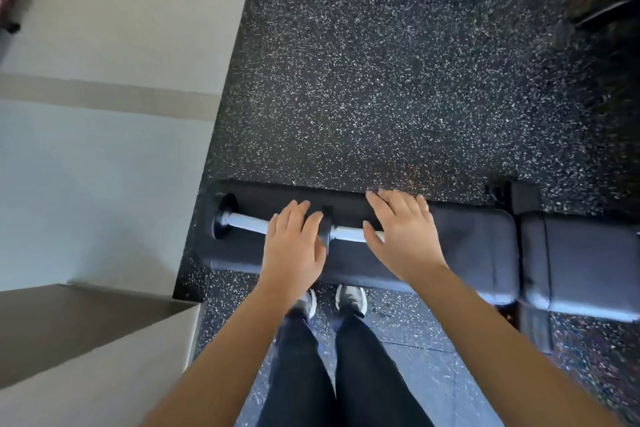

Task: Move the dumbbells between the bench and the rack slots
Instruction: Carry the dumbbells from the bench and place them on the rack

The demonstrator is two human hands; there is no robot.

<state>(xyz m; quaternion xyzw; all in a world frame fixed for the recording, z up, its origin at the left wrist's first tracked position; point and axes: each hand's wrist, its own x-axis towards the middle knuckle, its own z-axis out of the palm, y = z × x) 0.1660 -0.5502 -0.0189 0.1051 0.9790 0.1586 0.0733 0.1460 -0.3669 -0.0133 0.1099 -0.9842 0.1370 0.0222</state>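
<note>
Two small dumbbells lie end to end on the black padded bench [478, 246]. The left dumbbell [242, 220] shows a black head at its far left and a silver handle. The right dumbbell [346, 234] shows a silver handle, and its right end is hidden under my right hand. My left hand [294, 246] hovers over the spot where the two dumbbells meet, fingers spread and holding nothing. My right hand [401, 236] is spread over the right dumbbell's handle, not closed on it. No rack is in view.
A light wall [104, 149] runs along the left, with a beige ledge [86, 340] at the lower left. Speckled rubber floor [381, 80] stretches beyond the bench. The bench's second pad [588, 263] continues to the right. My legs and shoes stand just before the bench.
</note>
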